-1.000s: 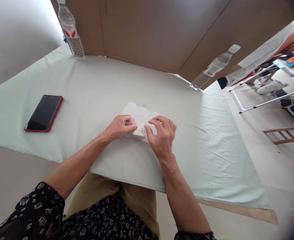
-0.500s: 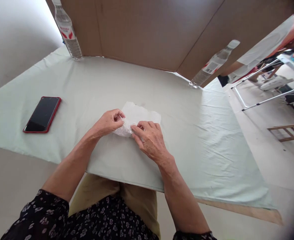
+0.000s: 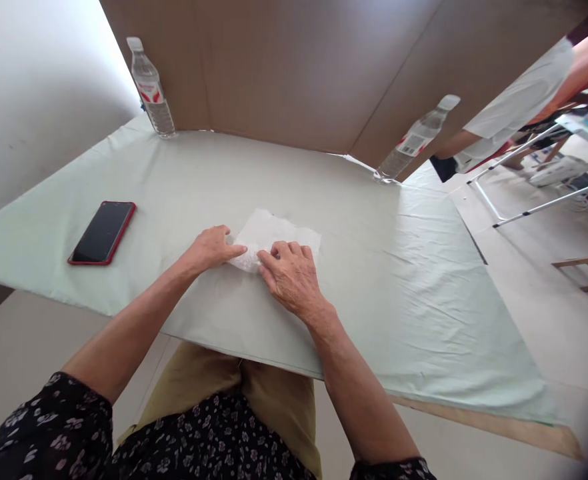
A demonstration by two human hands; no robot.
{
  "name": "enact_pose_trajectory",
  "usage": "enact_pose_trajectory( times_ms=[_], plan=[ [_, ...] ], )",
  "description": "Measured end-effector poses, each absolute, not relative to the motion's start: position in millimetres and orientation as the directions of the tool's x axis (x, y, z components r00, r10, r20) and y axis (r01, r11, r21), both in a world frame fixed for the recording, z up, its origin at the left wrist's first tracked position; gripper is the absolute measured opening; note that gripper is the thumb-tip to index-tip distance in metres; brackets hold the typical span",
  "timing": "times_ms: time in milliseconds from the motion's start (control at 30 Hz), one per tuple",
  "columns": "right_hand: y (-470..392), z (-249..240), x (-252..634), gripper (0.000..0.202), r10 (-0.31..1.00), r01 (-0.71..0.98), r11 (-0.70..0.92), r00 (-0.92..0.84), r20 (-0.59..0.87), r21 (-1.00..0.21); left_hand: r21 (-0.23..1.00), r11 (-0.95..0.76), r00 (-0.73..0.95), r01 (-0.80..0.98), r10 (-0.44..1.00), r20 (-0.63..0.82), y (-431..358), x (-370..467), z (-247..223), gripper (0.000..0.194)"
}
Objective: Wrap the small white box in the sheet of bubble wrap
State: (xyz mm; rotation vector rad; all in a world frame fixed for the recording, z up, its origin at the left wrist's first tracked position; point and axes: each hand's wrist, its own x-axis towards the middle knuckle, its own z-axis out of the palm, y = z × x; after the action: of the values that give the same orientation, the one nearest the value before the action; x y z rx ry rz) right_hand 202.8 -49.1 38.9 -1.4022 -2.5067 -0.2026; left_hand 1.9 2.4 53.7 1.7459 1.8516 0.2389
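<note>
A small translucent white sheet of bubble wrap [image 3: 274,230] lies in front of me on the cloth-covered table [image 3: 224,303]. Its near edge looks crumpled or folded over. My left hand [image 3: 214,248] is at its left corner, thumb stretched out along the near edge and apart from the fingers. Across the near right part of the wrap rests my right hand [image 3: 291,275], its fingers bent and closed on the plastic. The right fingertips are partly hidden, and so is the wrap beneath that hand.
A phone in a red case [image 3: 103,233] lies on the left. Two water bottles, one at the back left [image 3: 153,93] and one at the back right [image 3: 417,141], stand against a tall cardboard screen [image 3: 284,73]. Another person's arm [image 3: 587,67] shows beyond it.
My left hand has loosened from its pinch at the wrap's edge, and its thumb now stretches out. The right hand stays on the wrap, barely shifted. My view has moved slightly.
</note>
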Motion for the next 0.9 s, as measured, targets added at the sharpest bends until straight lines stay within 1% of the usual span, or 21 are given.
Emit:
enact_pose_trajectory(
  times_ms=[67,133,167,233,267,333,400,467,567,633,700,800,900],
  plan=[
    [-48.7,38.4,202.2,0.017,0.816,0.851,0.524,-0.498,0.294,-0.014,0.556,0.185,0.018,0.81,0.941,-0.339,6.4,6.9,51.1,0.068],
    [-48.4,37.8,201.7,0.017,0.816,0.851,0.525,-0.497,0.295,-0.019,0.576,0.207,0.011,0.791,0.936,-0.352,10.4,11.3,46.7,0.059],
    [-48.3,37.5,201.5,0.017,0.816,0.851,0.525,-0.497,0.296,-0.02,0.582,0.205,0.004,0.787,0.941,-0.337,12.1,12.6,44.8,0.05],
    [-48.2,37.1,201.4,0.017,0.816,0.851,0.524,-0.496,0.296,-0.018,0.583,0.171,0.015,0.795,0.954,-0.299,14.1,12.7,42.7,0.025],
    [-48.3,36.9,201.4,0.018,0.817,0.852,0.523,-0.495,0.296,-0.018,0.592,0.149,0.035,0.792,0.957,-0.288,14.5,11.8,43.0,0.02],
    [-48.5,36.9,201.4,0.018,0.818,0.854,0.52,-0.493,0.295,-0.017,0.629,0.112,0.091,0.769,0.955,-0.281,14.0,9.4,45.7,0.03],
    [-48.9,37.2,201.4,0.018,0.82,0.856,0.517,-0.491,0.295,-0.013,0.667,0.093,0.122,0.739,0.955,-0.269,12.8,8.1,49.8,0.035],
    [-49.2,37.9,201.4,0.017,0.821,0.858,0.514,-0.489,0.294,-0.009,0.685,0.115,0.114,0.72,0.953,-0.28,12.1,8.7,53.0,0.032],
    [-49.5,39.1,201.1,0.017,0.822,0.857,0.515,-0.491,0.289,-0.008,0.703,0.214,0.1,0.678,0.921,-0.377,12.5,11.8,53.2,0.021],
    [-49.4,39.7,200.6,0.016,0.822,0.856,0.517,-0.493,0.285,-0.01,0.715,0.25,0.118,0.653,0.899,-0.422,12.9,14.6,51.4,0.015],
    [-49.3,39.9,200.1,0.016,0.824,0.857,0.515,-0.491,0.284,-0.012,0.738,0.24,0.134,0.63,0.903,-0.408,12.3,17.5,50.1,0.012],
    [-49.3,39.7,199.7,0.015,0.824,0.859,0.512,-0.488,0.286,-0.011,0.793,0.209,0.137,0.572,0.929,-0.343,9.3,22.1,49.5,0.015],
    [-49.2,39.6,199.8,0.018,0.821,0.855,0.518,-0.493,0.287,-0.012,0.857,0.26,0.136,0.445,0.926,-0.352,6.0,26.6,48.6,0.017]
  ],
)
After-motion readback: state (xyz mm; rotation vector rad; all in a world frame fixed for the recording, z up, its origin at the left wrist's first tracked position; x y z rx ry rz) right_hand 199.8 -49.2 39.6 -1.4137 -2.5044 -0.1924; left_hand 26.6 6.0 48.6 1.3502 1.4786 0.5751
